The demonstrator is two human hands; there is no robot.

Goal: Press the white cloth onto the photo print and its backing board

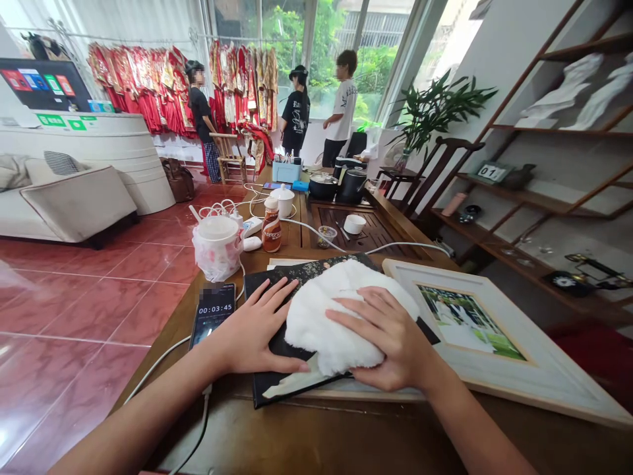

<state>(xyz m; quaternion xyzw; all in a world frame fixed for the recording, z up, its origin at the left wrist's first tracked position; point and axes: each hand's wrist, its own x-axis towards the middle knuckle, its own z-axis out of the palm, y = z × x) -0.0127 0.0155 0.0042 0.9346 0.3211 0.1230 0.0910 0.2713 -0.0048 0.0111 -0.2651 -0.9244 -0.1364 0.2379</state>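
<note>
A flat black panel (264, 382), with a speckled picture along its far edge and a pale patch near its front edge, lies on the table in front of me. My left hand (257, 326) rests on its left part, fingers stretched out and spread. A bunched, fluffy white cloth (316, 310) covers much of the panel's middle and right. My right hand (386, 333) holds this cloth from the right side, fingers laid over its top and pressing into it. The cloth hides what lies beneath it.
A framed photo (475, 316) lies to the right, partly under the panel. On the left are a phone (213, 310) with a timer, cables and a bagged white tub (216, 244). Beyond stand a bottle (271, 225), a white bowl (355, 224) and dark pots (352, 185). Several people stand farther back.
</note>
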